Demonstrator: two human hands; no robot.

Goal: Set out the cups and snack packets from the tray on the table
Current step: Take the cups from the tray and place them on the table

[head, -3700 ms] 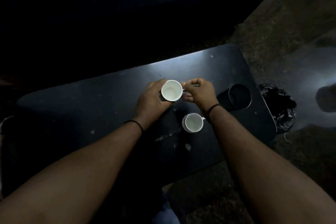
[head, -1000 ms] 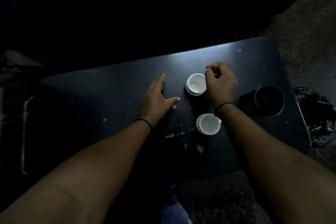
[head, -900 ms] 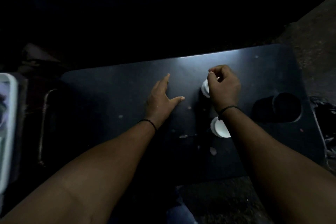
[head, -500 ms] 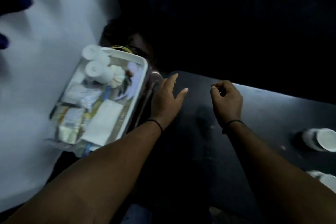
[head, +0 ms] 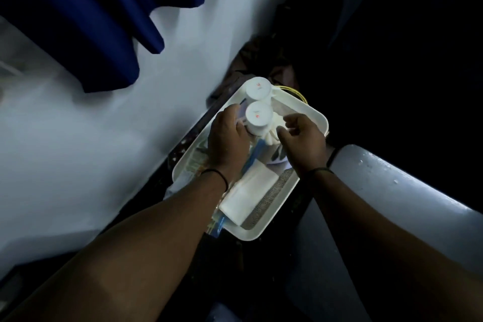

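While both hands are hovering over the white tray, the left hand is resting against the nearer upturned cup, its fingers hidden, so their grip cannot be told; the right hand is reaching in with fingers loosely curled, holding nothing; a second cup is sitting just behind; packets are lying nearer in the tray.

The tray is crowded. Two upturned white cups fill its far end, touching, with the left hand against the nearer one and the right hand just beside it. A white napkin pad covers the tray's near end. Only a bare strip shows along the tray's right rim.
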